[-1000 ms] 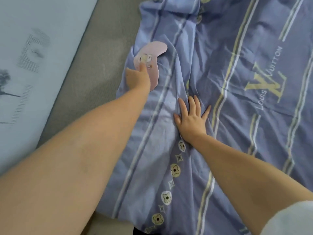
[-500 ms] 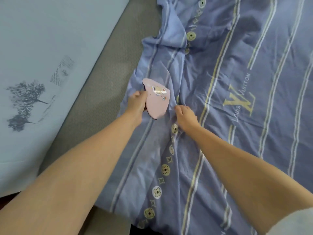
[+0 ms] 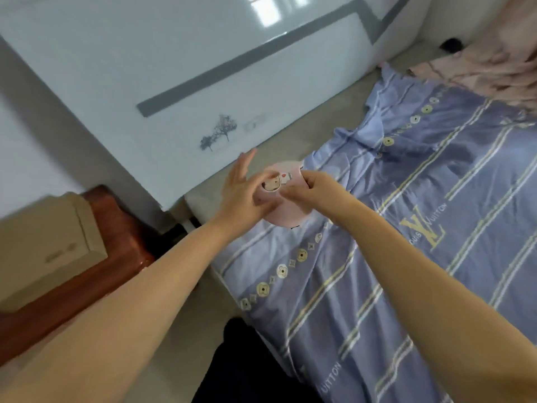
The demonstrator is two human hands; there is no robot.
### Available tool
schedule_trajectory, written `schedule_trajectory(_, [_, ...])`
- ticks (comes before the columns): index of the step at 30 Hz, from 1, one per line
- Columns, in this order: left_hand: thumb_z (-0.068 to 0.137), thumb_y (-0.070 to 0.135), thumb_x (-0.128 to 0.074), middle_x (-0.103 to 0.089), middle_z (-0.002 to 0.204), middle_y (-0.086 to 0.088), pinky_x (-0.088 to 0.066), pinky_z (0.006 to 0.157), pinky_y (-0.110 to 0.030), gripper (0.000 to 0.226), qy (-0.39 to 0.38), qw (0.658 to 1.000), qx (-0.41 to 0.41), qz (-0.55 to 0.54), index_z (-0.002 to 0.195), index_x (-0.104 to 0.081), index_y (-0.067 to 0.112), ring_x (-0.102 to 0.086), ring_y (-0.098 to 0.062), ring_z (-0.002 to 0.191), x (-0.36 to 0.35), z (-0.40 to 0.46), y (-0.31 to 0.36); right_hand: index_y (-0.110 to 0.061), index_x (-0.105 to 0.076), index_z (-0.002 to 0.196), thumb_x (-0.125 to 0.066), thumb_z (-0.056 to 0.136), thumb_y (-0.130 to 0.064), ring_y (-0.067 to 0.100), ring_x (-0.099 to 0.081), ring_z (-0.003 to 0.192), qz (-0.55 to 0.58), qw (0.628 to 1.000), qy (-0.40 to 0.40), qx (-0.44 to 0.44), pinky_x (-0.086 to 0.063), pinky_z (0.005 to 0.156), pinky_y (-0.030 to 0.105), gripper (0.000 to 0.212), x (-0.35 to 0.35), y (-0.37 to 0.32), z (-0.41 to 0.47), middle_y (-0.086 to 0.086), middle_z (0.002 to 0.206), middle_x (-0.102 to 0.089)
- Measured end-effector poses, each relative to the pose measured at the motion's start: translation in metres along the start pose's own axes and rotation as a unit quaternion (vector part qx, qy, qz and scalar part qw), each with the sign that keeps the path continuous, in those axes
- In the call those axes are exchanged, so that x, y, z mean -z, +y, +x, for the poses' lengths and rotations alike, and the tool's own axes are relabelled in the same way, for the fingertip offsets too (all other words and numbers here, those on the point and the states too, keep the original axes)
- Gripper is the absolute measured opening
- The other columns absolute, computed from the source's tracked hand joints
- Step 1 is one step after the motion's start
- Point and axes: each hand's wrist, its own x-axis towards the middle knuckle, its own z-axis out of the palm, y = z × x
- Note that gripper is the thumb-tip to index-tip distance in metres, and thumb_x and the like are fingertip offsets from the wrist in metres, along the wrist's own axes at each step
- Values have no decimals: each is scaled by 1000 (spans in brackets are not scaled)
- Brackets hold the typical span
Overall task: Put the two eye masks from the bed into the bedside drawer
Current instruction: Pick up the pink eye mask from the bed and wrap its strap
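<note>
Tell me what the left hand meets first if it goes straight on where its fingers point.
Probably the white panel with the tree print: the left hand points its fingers up at it, nothing between, though depth is unclear.
</note>
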Motion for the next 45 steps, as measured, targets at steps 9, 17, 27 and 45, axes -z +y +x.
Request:
schedule_trajectory(9, [89, 27, -58, -65, 82, 9, -46, 69, -11, 8, 35, 960, 129, -246, 91, -65, 25, -60, 0, 77, 121, -118, 12, -25, -66, 101, -65, 83, -35, 14, -68, 90, 9, 985, -141, 98, -57, 76, 33, 21, -83, -83, -44, -3, 96, -72])
schedule_trajectory(17, [96, 15, -44, -66, 71, -1, -56, 83, -30, 20, -6, 865, 147, -480, 100, -60, 3, -63, -14, 65, 157, -266, 1, -11, -61, 114, -58, 90, -26, 20, -67, 83, 235, 949, -169, 122, -56, 59, 30, 29, -205, -137, -107, 6, 98, -70])
schedule_trajectory(27, [89, 12, -57, -76, 94, -12, -57, 82, -28, 15, 61, 896, 224, -378, 100, -67, 9, -72, -21, 89, 206, -385, -26, -22, -65, 104, -61, 86, -30, 16, -70, 86, 230, 943, -184, 151, -58, 67, 29, 20, -313, -144, -186, -3, 93, -75])
schedule_trajectory(45, [91, 36, -41, -66, 52, 2, -51, 44, -17, 39, -69, 669, 224, -706, 76, -68, 12, -58, -7, 40, 204, -418, 16, -25, -65, 95, -58, 89, -19, 17, -65, 82, 178, 964, -49, 191, -55, 68, 29, 11, -341, -166, -188, 4, 95, -69])
